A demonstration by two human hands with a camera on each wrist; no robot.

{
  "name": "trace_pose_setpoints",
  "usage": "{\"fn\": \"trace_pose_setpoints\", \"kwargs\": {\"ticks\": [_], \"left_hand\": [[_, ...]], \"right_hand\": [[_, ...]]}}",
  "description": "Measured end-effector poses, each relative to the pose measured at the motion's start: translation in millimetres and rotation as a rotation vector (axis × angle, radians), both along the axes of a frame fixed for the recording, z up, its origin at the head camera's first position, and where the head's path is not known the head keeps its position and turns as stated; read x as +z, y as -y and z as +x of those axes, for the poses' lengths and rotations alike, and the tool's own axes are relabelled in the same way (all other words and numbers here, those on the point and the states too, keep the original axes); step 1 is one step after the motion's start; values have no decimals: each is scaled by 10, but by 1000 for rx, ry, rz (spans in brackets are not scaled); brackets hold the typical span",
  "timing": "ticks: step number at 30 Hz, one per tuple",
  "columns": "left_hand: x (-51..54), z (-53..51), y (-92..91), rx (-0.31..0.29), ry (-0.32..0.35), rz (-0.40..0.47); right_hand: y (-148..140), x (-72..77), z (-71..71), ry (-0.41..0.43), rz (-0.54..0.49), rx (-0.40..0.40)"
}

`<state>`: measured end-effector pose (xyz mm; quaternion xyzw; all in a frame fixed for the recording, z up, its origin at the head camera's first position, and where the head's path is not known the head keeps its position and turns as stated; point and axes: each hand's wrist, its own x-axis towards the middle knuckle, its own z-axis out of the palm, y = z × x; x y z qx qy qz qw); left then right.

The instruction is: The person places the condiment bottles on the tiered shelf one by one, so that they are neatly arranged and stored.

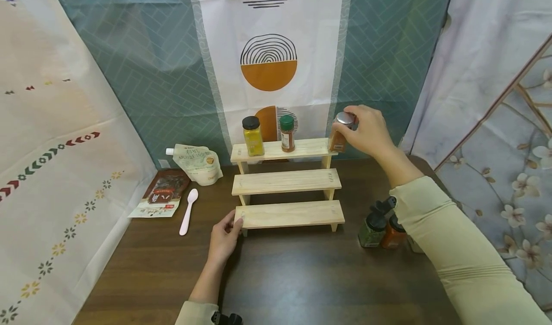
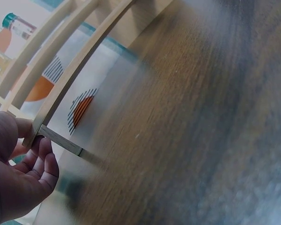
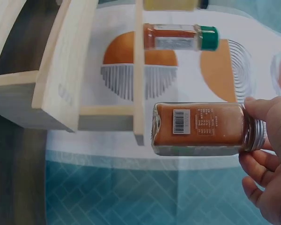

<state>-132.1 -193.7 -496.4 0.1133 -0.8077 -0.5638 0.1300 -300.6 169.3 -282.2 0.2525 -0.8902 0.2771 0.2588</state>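
A three-step wooden rack (image 1: 286,181) stands on the table. My left hand (image 1: 224,241) grips the left end of its lowest step, and the left wrist view shows that hand (image 2: 23,173) with fingers curled at the step's corner. At the top step's right end, my right hand (image 1: 368,131) pinches the silver lid of a jar of orange-brown powder (image 1: 338,140). In the right wrist view the jar (image 3: 201,126) is just off the step's edge, its lid between thumb and fingers. A green-capped bottle (image 1: 287,135) and a black-capped yellow jar (image 1: 253,138) stand on the top step.
Left of the rack lie a spouted pouch (image 1: 198,164), a dark red packet (image 1: 164,193) and a white spoon (image 1: 188,212). Near my right forearm stand a green jar (image 1: 372,231) and an orange-red jar (image 1: 393,234), with another partly hidden by the sleeve. Patterned cloths hang behind and beside the table.
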Motion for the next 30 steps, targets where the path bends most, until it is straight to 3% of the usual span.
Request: {"fn": "trace_pose_setpoints", "kwargs": {"ticks": [14,30], "left_hand": [[-14,15,-3,9,18,5],[7,9,-5,15,15,18]], "right_hand": [[345,-37,-132,103,3,33],[526,-68,-206,69,-10,-6]]}}
